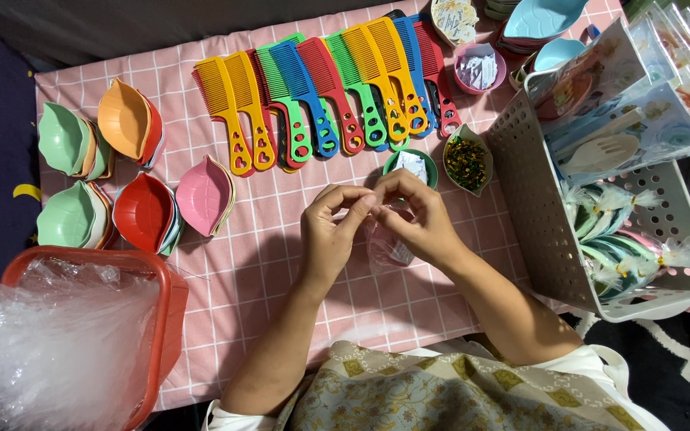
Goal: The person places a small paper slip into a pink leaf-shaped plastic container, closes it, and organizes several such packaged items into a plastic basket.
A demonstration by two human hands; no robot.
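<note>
Head view: over the pink checked cloth [281, 239], the left hand [331, 235] and the right hand [421, 219] meet at the middle of the frame, fingertips pinched together on the top edge of a small clear plastic bag [385, 246], which hangs just under the right palm, above the cloth. Both hands have thumb and forefinger closed on the film; the other fingers curl loosely.

At twelve o'clock from the hands, a row of handled combs [325, 92] in yellow, green, blue and red lies fanned side by side. Just beyond the right knuckles sits a small green round dish [423, 165] holding a folded white packet, and at one o'clock a leaf-shaped dish [466, 164] holds small yellow and green bits. Farther up at one o'clock, a pink cup [479, 69] holds white paper slips.

At nine to ten o'clock, stacks of leaf-shaped dishes [144, 211] in green, orange, red and pink stand nested on edge. At three o'clock a grey perforated basket [537, 215] holds flat clear packages with pale spoons and ribbon-tied items. At eight o'clock a red plastic tub [165, 319] is filled with crumpled clear film.
</note>
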